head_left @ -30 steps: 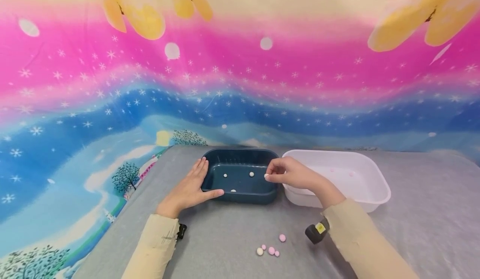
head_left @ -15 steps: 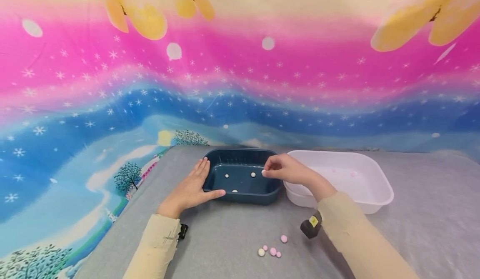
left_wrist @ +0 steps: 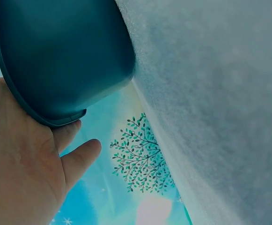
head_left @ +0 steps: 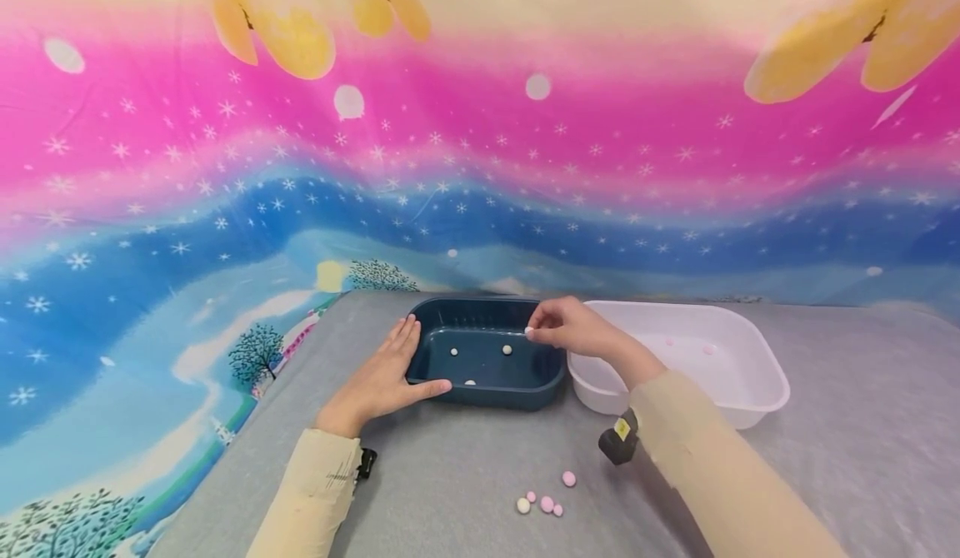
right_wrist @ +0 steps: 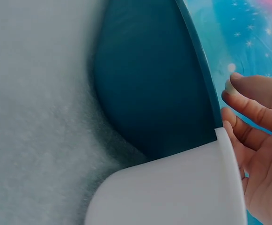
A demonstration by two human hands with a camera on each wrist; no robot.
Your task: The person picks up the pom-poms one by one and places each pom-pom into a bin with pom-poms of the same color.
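a small white ball (head_left: 528,331) is pinched between the thumb and index finger of the right hand (head_left: 581,331), and is held above the right end of the dark basin (head_left: 495,397). that basin is touched at its left end by the left hand (head_left: 382,379): the grip is wide, with the fingers laid straight at the left rim and the thumb stretched out over the near-left corner.

inside the dark basin three white balls (head_left: 507,350) are seen, one of them partly hidden by the near rim. just beside it, to the right, the white basin (head_left: 600,396) is set, with two pink balls (head_left: 708,350) on its floor. both basins are placed by the far edge of the grey worktop (head_left: 450,475), which is backed by a printed cloth (head_left: 450,125). well in from that edge, four loose pink balls (head_left: 547,504) and one cream ball (head_left: 523,505) are gathered, one pink ball lying slightly apart.
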